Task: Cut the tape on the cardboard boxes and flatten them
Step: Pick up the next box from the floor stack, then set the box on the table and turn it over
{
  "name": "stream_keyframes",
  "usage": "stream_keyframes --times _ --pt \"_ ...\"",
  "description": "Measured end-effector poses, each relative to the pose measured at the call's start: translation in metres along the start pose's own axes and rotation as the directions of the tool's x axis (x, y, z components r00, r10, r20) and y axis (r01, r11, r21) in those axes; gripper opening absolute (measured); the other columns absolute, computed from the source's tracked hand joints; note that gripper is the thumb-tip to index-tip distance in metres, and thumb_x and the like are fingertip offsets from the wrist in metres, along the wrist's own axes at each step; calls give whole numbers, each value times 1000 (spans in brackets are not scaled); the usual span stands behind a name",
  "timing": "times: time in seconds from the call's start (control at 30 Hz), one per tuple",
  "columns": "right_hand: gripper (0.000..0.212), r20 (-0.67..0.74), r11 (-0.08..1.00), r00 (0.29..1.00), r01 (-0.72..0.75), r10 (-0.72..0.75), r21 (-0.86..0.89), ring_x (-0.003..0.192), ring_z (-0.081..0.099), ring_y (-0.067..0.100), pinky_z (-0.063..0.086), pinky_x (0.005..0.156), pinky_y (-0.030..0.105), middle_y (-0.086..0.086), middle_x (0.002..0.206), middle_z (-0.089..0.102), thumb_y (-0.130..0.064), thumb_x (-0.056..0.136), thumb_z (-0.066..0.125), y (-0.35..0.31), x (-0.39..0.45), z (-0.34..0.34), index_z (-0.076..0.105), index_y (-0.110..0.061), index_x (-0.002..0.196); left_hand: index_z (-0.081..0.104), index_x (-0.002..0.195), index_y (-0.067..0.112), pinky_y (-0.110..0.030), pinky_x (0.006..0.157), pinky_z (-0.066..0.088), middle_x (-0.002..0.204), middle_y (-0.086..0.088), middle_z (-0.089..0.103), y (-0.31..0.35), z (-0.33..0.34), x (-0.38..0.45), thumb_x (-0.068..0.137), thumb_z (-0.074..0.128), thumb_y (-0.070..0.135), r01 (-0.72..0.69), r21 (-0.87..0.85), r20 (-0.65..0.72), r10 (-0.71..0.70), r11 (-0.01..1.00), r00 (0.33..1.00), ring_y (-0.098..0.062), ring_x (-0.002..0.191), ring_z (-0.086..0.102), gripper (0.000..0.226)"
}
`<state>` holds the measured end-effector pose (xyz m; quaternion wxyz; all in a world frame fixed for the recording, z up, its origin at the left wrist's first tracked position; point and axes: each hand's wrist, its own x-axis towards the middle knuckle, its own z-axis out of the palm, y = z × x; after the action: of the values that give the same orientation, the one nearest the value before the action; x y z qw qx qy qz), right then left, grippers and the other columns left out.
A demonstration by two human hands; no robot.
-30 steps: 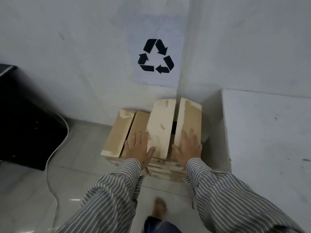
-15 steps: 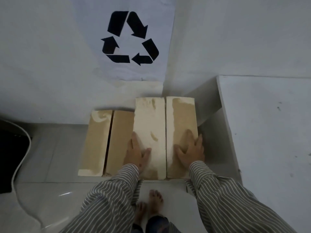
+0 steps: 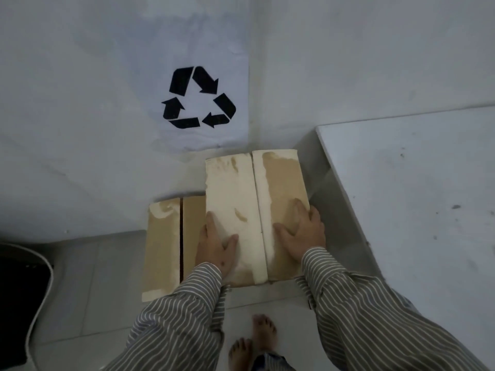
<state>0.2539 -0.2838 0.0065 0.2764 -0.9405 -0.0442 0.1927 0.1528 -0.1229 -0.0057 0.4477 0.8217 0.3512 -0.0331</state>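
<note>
Pale tiled floor (image 3: 80, 277) meets a white wall corner, and a paper sheet with a black recycling symbol (image 3: 198, 97) hangs just above the work.

Both hands lie flat, fingers straight and spread, gripping nothing. The left hand (image 3: 215, 246) presses the left flap of the upper flattened box (image 3: 233, 199), its thumb angled toward the centre seam. The right hand (image 3: 301, 234) presses the right flap, fingers reaching its outer edge. Both striped sleeves (image 3: 361, 317) come in from below with the forearms angled down, so the person appears to lean weight onto the cardboard.

That upper box lies in the corner, partly over a lower flattened box (image 3: 163, 247) that sticks out to the left on the floor. A white raised ledge (image 3: 415, 196) stands just to the right, and a white cable (image 3: 40, 303) curves past a dark object at far left. Bare feet (image 3: 254, 341) stand near the stack's front edge.

Judging the risks: the cardboard may spring back up once pressure lifts, since folded flaps hold tension. The upper box sits off-centre on the lower one, so uneven pushing could slide it sideways on the smooth tile. No cutting tool shows.
</note>
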Motion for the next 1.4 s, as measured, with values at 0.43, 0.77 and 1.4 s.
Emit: stream_keyframes --times 0.43,0.77,1.4 --pt "80 -246 966 952 221 -183 135 134 30 32 30 110 48 4 153 19 -49 84 59 -41 -59 -113 14 -28 147 11 150 28 -43 104 39 148 -10 31 110 -66 -67 93 52 41 -225 17 -208 224 974 952 -34 122 46 72" --pt "79 -435 945 881 281 -185 168 133 28 31 28 111 47 2 153 18 -45 85 60 77 -73 -264 15 -28 147 15 149 29 -43 104 38 147 -9 33 250 50 -125 92 52 43 -418 18 -259 408 908 875 -33 124 45 70" --pt "84 -544 992 838 27 45 124 131 31 35 31 106 51 4 152 21 -44 83 63 325 -16 -448 12 -29 148 14 148 33 -41 100 37 146 -8 30 429 325 -148 93 47 41 -498 -68 47 501 865 864 -33 123 45 65"
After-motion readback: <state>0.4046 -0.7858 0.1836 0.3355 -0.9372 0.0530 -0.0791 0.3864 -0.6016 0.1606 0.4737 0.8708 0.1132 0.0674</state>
